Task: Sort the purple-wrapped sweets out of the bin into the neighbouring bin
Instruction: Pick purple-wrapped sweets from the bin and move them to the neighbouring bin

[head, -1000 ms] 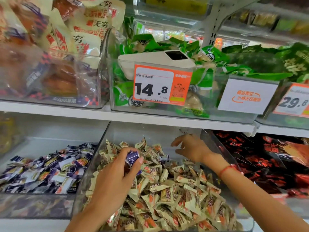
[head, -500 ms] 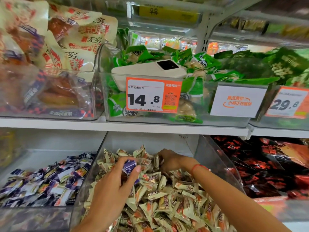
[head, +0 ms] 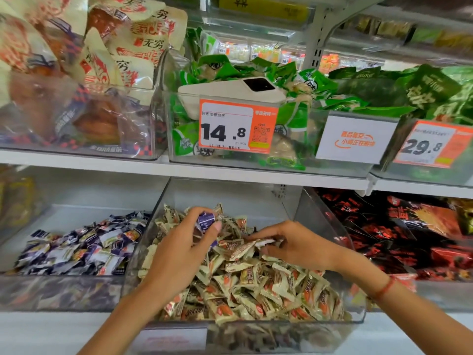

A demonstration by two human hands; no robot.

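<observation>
Left hand (head: 179, 254) still pinches small purple-wrapped sweet (head: 205, 221) over clear plastic bin of cream-wrapped sweets (head: 256, 272); right hand (head: 294, 245) has come forward, fingers now curled digging into the pile, grip unclear, transfer to purple-sweet bin (head: 76, 247) pending.

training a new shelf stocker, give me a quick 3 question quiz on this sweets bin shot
1. True or false: the left hand holds a purple-wrapped sweet.
2. Which way from the cream sweets bin is the bin of purple sweets? A. the person's left B. the person's right C. the shelf above
3. Fill in: the orange price tag above the cream bin reads ____.

Key: 1 true; 2 A; 3 14.8. The right hand digs in the cream sweets.
</observation>
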